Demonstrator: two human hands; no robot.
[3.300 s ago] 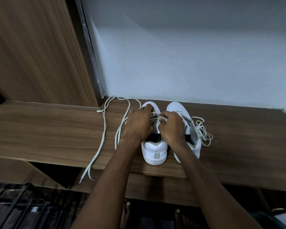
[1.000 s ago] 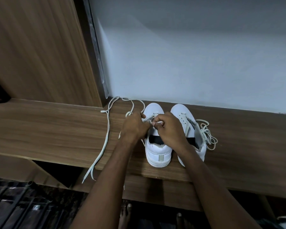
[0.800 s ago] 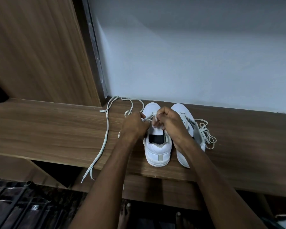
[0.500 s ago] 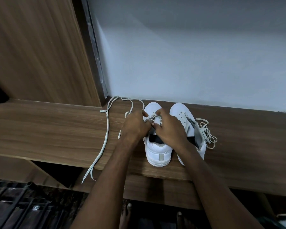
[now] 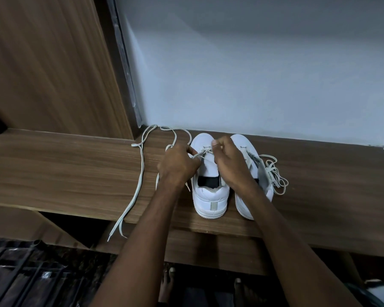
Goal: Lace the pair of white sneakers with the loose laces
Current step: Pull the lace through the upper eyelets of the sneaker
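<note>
Early going: left hand [image 5: 177,165] and right hand [image 5: 228,161] pinching lace [image 5: 203,152] over left sneaker [image 5: 208,187], near shelf's [image 5: 75,169] back edge. Only toe eyelets threaded; right sneaker [image 5: 248,156] barely laced, spare lace [image 5: 275,173] bunched alongside.

Two sneakers [image 5: 210,196], two laces [image 5: 140,171], two hands [image 5: 177,165].

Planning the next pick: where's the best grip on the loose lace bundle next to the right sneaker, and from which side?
Take the lace bundle by its outer loops, coming from the right and above. It lies tangled on the wooden shelf against the right sneaker, so the sneaker side is blocked, partly by the right hand; the far loops stick out free. Probably pinch several strands.
</note>
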